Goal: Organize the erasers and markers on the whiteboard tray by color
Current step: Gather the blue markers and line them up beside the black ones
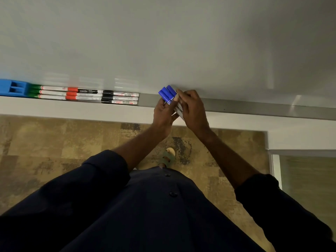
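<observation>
Whiteboard (163, 42) fills the upper view; its metal tray (254, 108) runs along the bottom edge, bare to the right of my hands.

Far left on the tray: blue eraser (14, 90), touching the green-capped markers (49, 92). Then orange-capped markers (81, 94), then black-capped markers (120, 98), three deep per group, laid end to end. Those look sorted.

Blue markers (167, 93): three in a bundle, caps up and tilted left, lifted just above the tray and near the black group's right end. My left hand (163, 115) is wrapped around the barrels from below; my right hand (192, 110) is closed over them from the right, fingertips pinching near the caps. Both hands are clamped on the same bundle.

Risks, as I judge them:
- Three round barrels in one grip can roll against each other; if either hand loosens early, one may slip out and drop to the floor.
- The tray is narrow. Set down tilted, the bundle could fan out and a marker roll off the front lip.
- Sliding them left too hard would knock the black row out of line.
- Blue eraser sits far from the blue markers; colour grouping may stay split.
</observation>
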